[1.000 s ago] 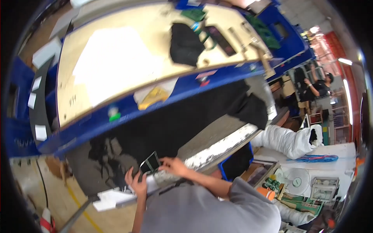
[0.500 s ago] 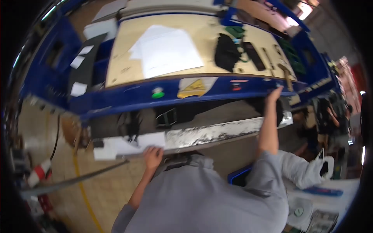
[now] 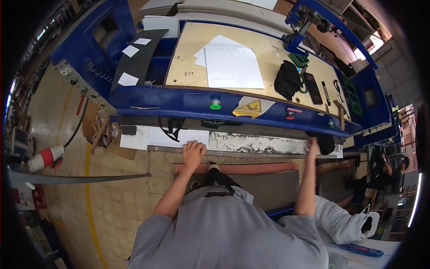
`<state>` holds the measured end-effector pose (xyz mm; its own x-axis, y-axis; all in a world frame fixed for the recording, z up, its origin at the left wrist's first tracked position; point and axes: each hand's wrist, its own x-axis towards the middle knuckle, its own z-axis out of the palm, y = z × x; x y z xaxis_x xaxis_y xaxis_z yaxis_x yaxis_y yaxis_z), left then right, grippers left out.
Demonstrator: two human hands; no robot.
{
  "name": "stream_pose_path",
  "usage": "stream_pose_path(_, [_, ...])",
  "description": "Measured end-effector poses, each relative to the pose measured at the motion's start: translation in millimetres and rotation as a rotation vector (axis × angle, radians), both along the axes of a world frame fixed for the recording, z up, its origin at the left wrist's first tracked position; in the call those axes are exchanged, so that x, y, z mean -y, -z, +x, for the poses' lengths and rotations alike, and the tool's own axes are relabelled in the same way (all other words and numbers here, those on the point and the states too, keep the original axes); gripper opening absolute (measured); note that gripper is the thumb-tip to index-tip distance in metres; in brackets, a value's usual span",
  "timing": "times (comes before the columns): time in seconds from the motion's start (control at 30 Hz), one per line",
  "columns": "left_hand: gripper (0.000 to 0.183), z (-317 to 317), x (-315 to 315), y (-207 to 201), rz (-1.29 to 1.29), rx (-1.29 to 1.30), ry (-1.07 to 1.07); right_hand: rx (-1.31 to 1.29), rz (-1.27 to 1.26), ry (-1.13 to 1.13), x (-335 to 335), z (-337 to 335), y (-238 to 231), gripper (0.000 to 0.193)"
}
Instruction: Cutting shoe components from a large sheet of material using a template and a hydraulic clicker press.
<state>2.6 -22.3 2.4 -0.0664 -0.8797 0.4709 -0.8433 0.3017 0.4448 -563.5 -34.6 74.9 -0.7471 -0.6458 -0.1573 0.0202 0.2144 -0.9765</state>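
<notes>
My left hand (image 3: 194, 154) lies with its fingers over the right end of a white sheet (image 3: 172, 138) on the narrow metal ledge (image 3: 255, 142), below the blue machine beam. A black strap (image 3: 171, 129) hangs down onto that sheet. Farther right, my right hand (image 3: 312, 149) is at the ledge, beside a black piece of cloth or a pouch (image 3: 324, 142). Motion smears its fingers, so whether it holds anything cannot be made out. A blue push button (image 3: 331, 122) and a red one (image 3: 290, 115) sit on the beam above it; a green button (image 3: 215, 104) is farther left.
On the wooden board (image 3: 188, 58) above lie white papers (image 3: 235, 67), a black pouch (image 3: 287, 80), a phone (image 3: 315, 92) and a hammer (image 3: 339, 114). A grey bar (image 3: 80, 178) juts in from the left. A white sack (image 3: 342, 219) lies at right; a person (image 3: 385, 168) is beyond.
My right hand has come down from the right part of the blue beam to the ledge. My left hand stays at the white sheet. The whole view has shifted.
</notes>
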Motion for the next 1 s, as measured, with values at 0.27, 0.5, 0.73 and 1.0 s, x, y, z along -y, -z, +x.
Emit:
stream_pose_path(0.27, [0.018,-15,-8,-12,0.135,-0.014,-0.042,-1.073,-0.077,-0.806,-50,269,26,0.029])
stream_pose_path(0.5, [0.016,-22,-19,-16,0.131,-0.017,-0.05,-1.097,-0.062,-0.767,-71,292,39,0.024])
stream_pose_path(0.73, [0.02,-10,-73,-24,0.298,-0.053,-0.055,-0.755,0.237,-0.974,-84,312,14,0.026])
stream_pose_path(1.0, [0.024,8,-65,-46,0.396,-0.609,-0.146,0.549,0.45,-0.772,-30,416,-1,0.048])
